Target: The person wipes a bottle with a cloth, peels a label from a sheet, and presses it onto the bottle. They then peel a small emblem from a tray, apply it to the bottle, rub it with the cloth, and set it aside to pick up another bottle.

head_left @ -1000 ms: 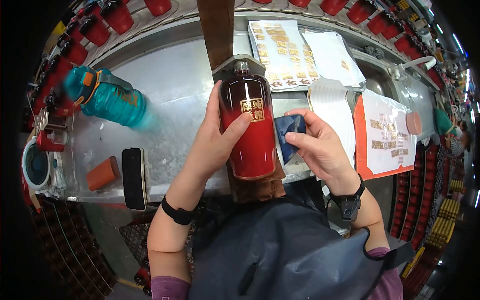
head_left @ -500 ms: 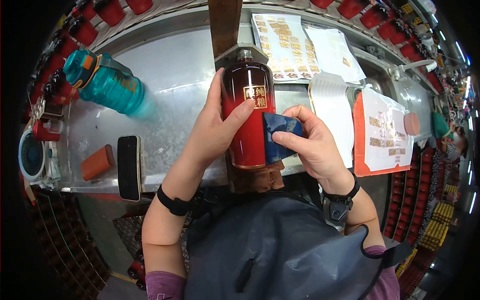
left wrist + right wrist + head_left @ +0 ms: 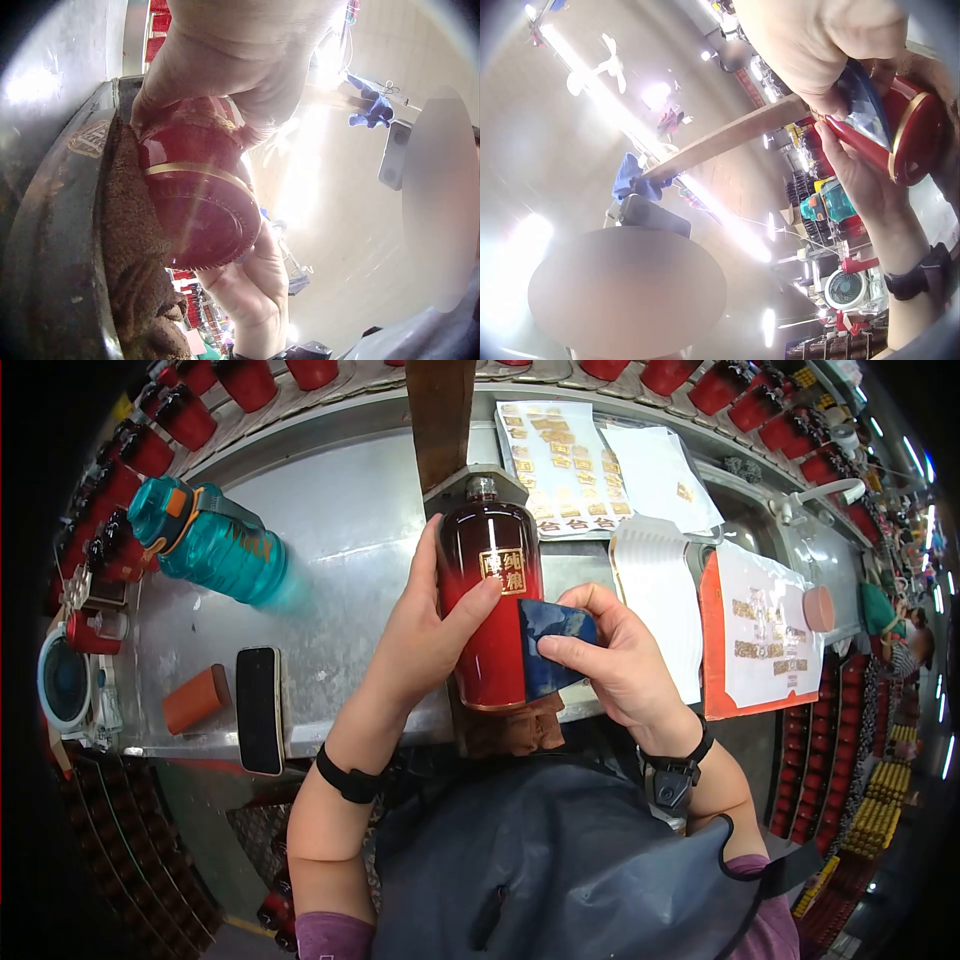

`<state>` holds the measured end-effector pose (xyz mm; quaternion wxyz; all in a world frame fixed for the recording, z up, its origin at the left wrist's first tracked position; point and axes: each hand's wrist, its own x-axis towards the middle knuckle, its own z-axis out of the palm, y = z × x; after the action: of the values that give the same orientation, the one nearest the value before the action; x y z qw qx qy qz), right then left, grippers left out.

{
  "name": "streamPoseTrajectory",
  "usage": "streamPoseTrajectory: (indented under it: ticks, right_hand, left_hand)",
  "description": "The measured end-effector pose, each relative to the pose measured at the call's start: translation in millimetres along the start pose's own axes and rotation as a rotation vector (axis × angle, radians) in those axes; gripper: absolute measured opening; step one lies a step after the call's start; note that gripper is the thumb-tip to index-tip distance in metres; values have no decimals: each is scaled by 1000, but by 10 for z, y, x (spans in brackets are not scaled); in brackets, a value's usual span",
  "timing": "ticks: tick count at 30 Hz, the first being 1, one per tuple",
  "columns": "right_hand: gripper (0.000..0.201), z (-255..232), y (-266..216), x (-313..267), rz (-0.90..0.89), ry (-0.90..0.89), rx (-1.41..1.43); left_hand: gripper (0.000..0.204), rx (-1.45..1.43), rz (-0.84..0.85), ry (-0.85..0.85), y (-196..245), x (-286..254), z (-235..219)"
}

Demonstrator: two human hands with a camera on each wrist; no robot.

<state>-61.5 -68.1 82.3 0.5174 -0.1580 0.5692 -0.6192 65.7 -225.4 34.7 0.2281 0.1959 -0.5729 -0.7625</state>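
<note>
A dark red bottle (image 3: 493, 600) with a gold label (image 3: 503, 570) lies in a wooden jig on the metal bench (image 3: 350, 530). My left hand (image 3: 425, 628) grips its left side, thumb across the front just below the label. My right hand (image 3: 610, 660) pinches a dark blue squeegee card (image 3: 548, 645) and presses it flat on the bottle's lower right front. In the left wrist view the bottle's gold-rimmed base (image 3: 206, 217) rests against a brown cloth (image 3: 131, 247). In the right wrist view the blue card (image 3: 861, 101) lies on the red bottle (image 3: 900, 135).
A teal water bottle (image 3: 215, 545), a black phone (image 3: 260, 708) and an orange block (image 3: 197, 698) lie on the bench at left. Sheets of gold labels (image 3: 560, 465) and white papers (image 3: 660, 475) lie behind and right. Rows of red bottles (image 3: 160, 430) line the bench edges.
My right hand brought the blue card from beside the bottle onto its lower front. The left hand has kept its grip throughout.
</note>
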Motion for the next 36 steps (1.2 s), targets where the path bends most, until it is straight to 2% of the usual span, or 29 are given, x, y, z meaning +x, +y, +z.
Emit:
streamPoseTrajectory:
  ticks: [5,7,8,10,11,17,36]
  right_hand:
    - [17,-85,-72,154,-13,31,-45]
    - [32,-114,-168,314,14,92,-203]
    - [32,-100,-150,381,9,93,-201]
    - [36,-50,-79,510,-103,52,-338]
    - [48,-8,-65,513,-129,56,-405]
    - [61,-18,-100,507,-120,21,-410]
    - [61,22,-121,472,-82,44,-336]
  left_hand:
    - [83,-42,-33,14,-13,13,-14]
    - [82,-58,-38,27,-19,10,14]
    - [81,-79,-44,42,-16,14,29]
    - [81,-61,-32,47,-13,3,38]
    - [80,-46,-28,54,-15,-1,35]
    - [80,-33,-32,54,-41,-10,32]
    - [81,-19,14,61,-67,-13,53]
